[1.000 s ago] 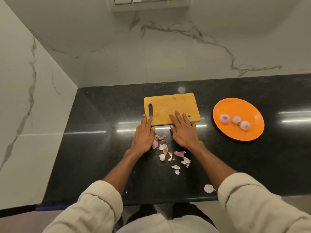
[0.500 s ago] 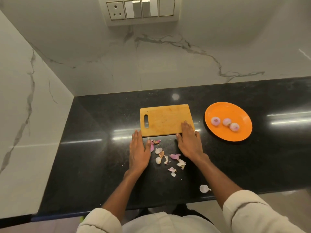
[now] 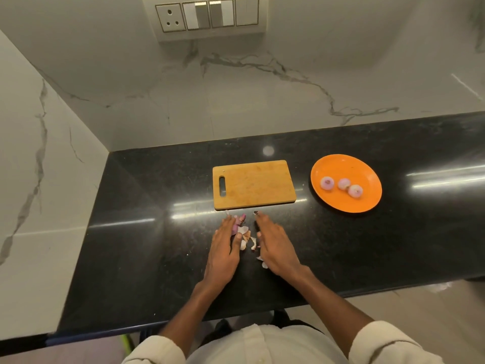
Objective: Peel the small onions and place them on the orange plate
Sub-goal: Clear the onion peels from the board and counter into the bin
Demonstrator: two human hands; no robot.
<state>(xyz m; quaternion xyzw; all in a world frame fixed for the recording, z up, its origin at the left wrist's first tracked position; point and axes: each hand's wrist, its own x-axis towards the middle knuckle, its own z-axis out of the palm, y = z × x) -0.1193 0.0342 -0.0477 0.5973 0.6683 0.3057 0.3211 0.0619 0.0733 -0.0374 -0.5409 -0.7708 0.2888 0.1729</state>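
Lying flat with straight fingers, both hands flank onion peels [image 3: 244,233]; peeled onions [image 3: 343,184] sit on orange plate [image 3: 367,172]

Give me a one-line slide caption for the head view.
Three peeled onions on the orange plate; both hands flank the peels.
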